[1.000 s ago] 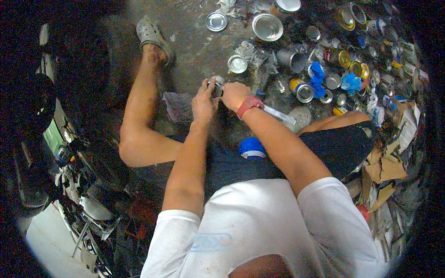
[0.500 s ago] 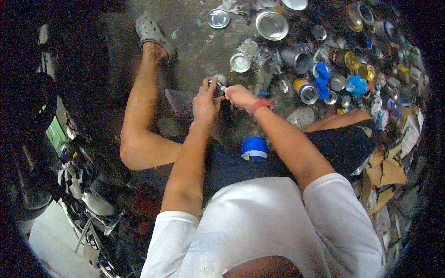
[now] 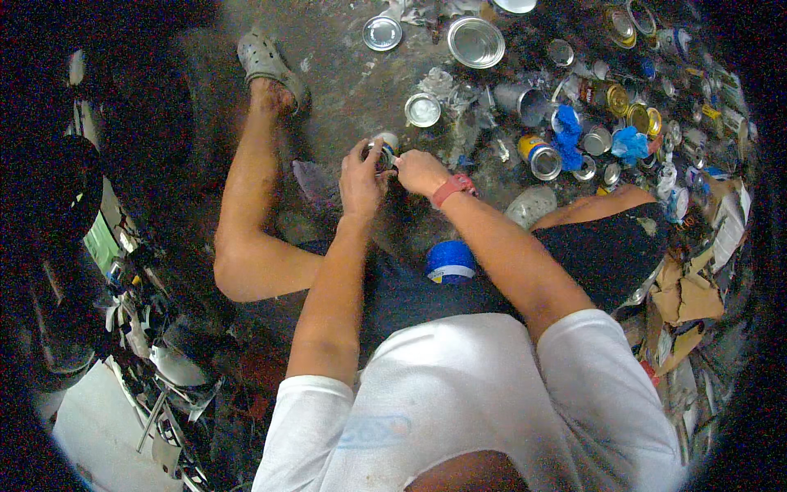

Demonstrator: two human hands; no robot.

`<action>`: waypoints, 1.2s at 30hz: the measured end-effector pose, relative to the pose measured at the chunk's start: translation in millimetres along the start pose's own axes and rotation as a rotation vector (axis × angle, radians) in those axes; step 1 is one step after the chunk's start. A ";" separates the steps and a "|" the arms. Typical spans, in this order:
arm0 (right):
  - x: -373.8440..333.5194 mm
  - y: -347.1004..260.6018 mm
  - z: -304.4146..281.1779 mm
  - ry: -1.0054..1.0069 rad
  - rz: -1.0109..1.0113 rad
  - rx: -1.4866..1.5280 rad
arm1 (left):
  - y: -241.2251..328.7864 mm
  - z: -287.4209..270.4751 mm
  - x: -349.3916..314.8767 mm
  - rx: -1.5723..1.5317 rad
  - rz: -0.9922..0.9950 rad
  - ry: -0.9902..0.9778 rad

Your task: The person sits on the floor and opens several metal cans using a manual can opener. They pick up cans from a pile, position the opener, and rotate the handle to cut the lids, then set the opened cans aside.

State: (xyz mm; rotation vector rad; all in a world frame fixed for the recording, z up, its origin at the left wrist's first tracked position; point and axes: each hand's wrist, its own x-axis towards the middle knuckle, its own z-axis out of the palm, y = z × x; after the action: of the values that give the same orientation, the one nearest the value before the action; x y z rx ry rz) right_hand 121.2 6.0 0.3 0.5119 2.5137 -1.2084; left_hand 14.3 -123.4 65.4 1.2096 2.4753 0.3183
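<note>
My left hand (image 3: 361, 182) is wrapped around a small can (image 3: 388, 144), fingers over its far side and rim. My right hand (image 3: 421, 174) is closed on a short pale tool (image 3: 394, 161), whose tip meets the can's edge. Most of the tool is hidden in the fist, so its kind cannot be made out. A blue tub-like container (image 3: 451, 262) with a white band lies by my dark shorts, between my forearms.
Open metal cans, one yellow and blue (image 3: 540, 158), crowd the floor at right, with blue crumpled pieces (image 3: 566, 138) among them. Round metal tins (image 3: 476, 43) lie ahead. Torn cardboard (image 3: 687, 291) is at far right; dark clutter and a white panel (image 3: 106, 426) are at left.
The right hand has shifted slightly left and down, and its wrist has turned a little. The tool shows less between the hands. The left hand keeps its hold on the can.
</note>
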 end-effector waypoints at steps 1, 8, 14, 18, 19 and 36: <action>5.4 16.6 15.5 -0.013 -0.122 -0.021 | 2.4 -1.6 1.5 -0.013 0.007 -0.018; 9.5 32.5 8.5 -0.027 -0.197 0.148 | 11.9 -5.5 -3.5 -0.033 -0.082 -0.020; -13.0 8.7 -14.7 0.139 -0.084 0.123 | 9.2 -7.6 -1.7 -0.042 -0.011 0.094; -38.8 -14.5 -43.1 0.140 0.072 0.180 | 21.9 -0.4 2.1 -0.072 -0.198 0.072; -41.5 -19.4 -45.4 0.163 0.121 0.196 | 34.4 -6.9 7.2 -0.079 -0.287 0.040; -33.2 -47.4 -75.2 0.019 0.246 -0.104 | 1.2 14.1 0.3 -0.117 -0.074 -0.015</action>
State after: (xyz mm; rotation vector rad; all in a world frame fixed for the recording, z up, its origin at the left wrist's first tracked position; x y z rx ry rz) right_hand 121.1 31.9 91.6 0.7818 2.4261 -0.9813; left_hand 20.8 -121.8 53.0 1.0667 2.4449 0.4256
